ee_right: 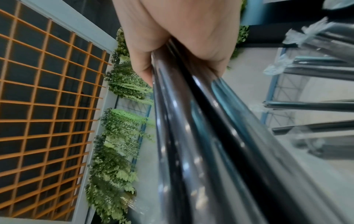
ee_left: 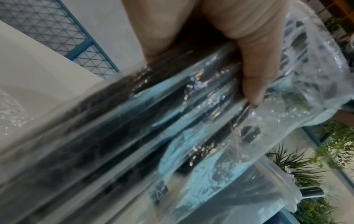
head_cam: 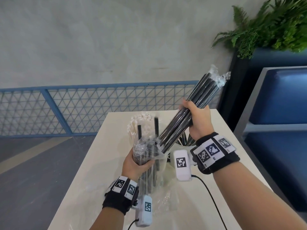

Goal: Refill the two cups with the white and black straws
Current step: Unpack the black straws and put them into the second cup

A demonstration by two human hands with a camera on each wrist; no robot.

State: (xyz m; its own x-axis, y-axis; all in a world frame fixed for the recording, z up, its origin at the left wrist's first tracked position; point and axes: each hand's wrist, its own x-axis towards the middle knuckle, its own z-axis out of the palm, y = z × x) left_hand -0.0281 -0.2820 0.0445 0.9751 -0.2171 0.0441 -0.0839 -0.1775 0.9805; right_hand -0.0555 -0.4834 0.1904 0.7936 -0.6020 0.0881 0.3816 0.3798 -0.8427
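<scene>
The right hand (head_cam: 197,117) grips a bundle of black straws (head_cam: 196,105), tilted, its lower end still inside the clear bag (head_cam: 146,151) that the left hand (head_cam: 136,165) clutches above the worktop (head_cam: 232,188). To do it well, the person should probably hold the bag firmly and draw the bundle along its own axis, so no straws snag. White straws (head_cam: 142,120) stand just behind. Beyond are a blue mesh railing (head_cam: 66,110), grey wall, ferns (head_cam: 269,25) and a blue bench.

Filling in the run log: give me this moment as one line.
left hand: grips plastic bag | right hand: grips black straws, partly out of bag | white straws: behind
</scene>
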